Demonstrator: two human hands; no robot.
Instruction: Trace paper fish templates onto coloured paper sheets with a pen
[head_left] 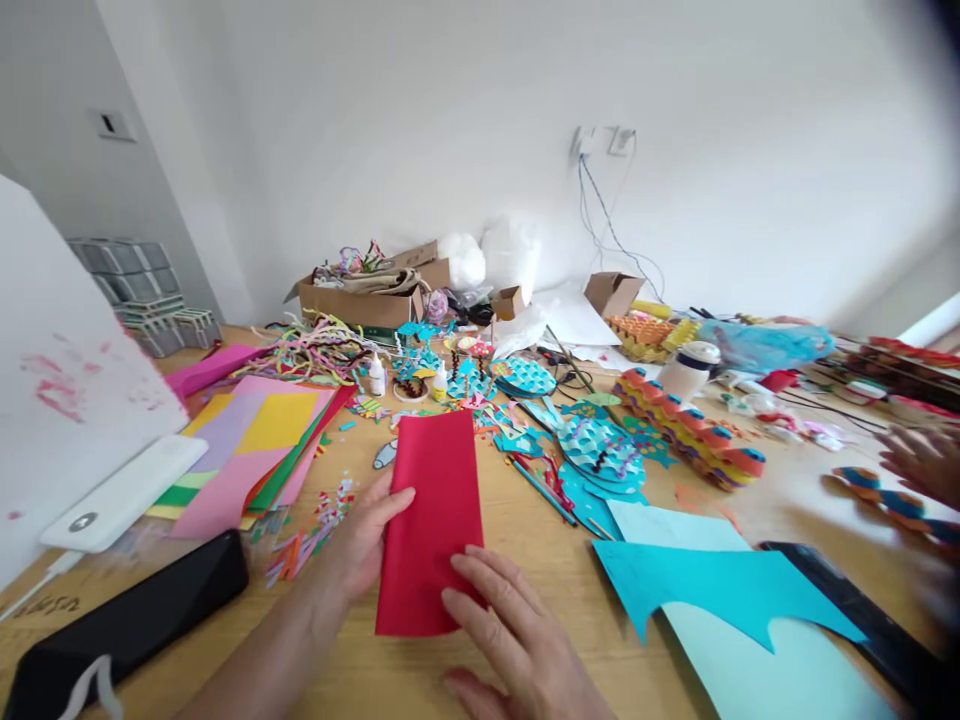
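A red sheet of craft paper (433,520), apparently folded lengthwise into a tall strip, stands out in front of me over the wooden table. My left hand (375,530) pinches its left edge, thumb on top and the other fingers hidden behind or under it. Across the lower right part of the paper lie the fingertips of my right hand (517,640), its fingers apart and its thumb lower down off the sheet. Left of the paper are small coloured paper scraps (311,535); a small grey-blue cut-out (385,455) lies just beyond my left hand.
Coloured sheets (277,425), a black phone (135,610) and a white power bank (124,490) lie left. Teal paper (720,585) and a painted egg-carton strip (690,430) are right. Glue bottles (376,375) and a cardboard box (360,300) stand behind. Another person's hand (922,460) reaches in at far right.
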